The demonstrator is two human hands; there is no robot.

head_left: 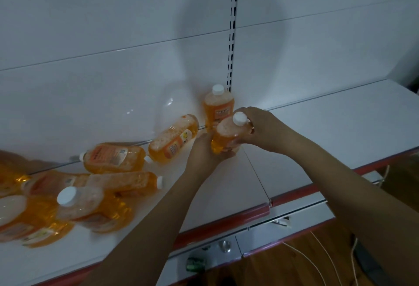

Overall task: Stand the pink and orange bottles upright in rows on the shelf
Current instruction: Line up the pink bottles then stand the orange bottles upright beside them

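Note:
An orange bottle with a white cap point(226, 135) is held nearly upright just above the white shelf point(328, 127). My left hand point(204, 149) grips its lower body from the left. My right hand point(260, 127) grips its shoulder and neck from the right. Directly behind it, one orange bottle point(218, 106) stands upright against the back panel. Several more orange bottles lie on their sides to the left: one tilted point(173, 138), one point(114, 157) behind another point(127, 182), and a heap point(79, 208) near the front left.
The shelf has a red front edge strip point(226, 226) and a seam between two boards point(256, 172). A slotted upright point(233, 36) runs up the white back panel. Below, a lower shelf, white cables point(317, 263) and wooden floor show.

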